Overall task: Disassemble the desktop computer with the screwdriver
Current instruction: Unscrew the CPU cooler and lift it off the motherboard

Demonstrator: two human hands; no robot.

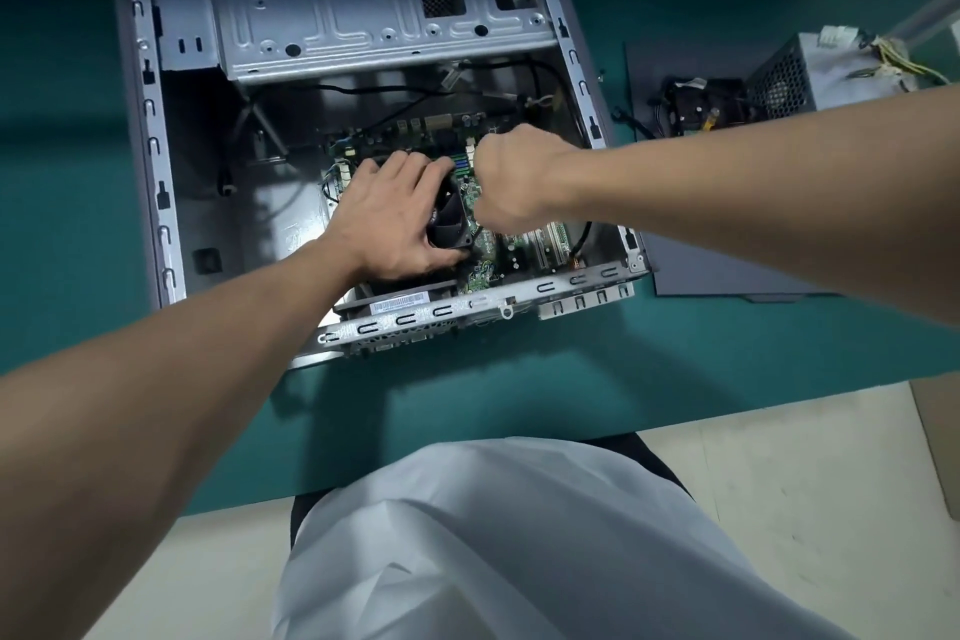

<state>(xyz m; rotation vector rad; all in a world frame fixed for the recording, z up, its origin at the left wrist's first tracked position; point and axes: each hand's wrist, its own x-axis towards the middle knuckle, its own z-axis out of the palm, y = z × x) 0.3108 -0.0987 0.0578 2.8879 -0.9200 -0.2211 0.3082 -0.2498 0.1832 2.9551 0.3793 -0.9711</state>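
On the green table (62, 182) the computer (150, 146) lies on its side with the cover off, open side up, so you look straight down into it. Up at the far end sits the metal drive cage (363, 31), and the green board (488, 265) is down at the near right corner of the case.

Left hand (389, 218) is inside the case, spread fairly wide over the black fan (449, 218) that sits on the board. Fingers reach across the far edge of the fan, thumb hooks round the near corner, so it's got the fan pinned between thumb and fingers. The palm covers most of the left half of it.

Right hand (519, 177) comes in from the right and hovers just beside the left, over the board right of the fan. It's balled up tight, knuckles toward the camera, fingers tucked under where I can't see them. Honestly can't tell whether the screwdriver is in that fist; nothing clear sticks out of it. The two hands are close, almost touching at the fingertips of the left.

Off to the right, outside the case, a dark side panel (727, 265) lies flat on the table with a power supply (789, 73) and its bundle of wires resting on its far end.
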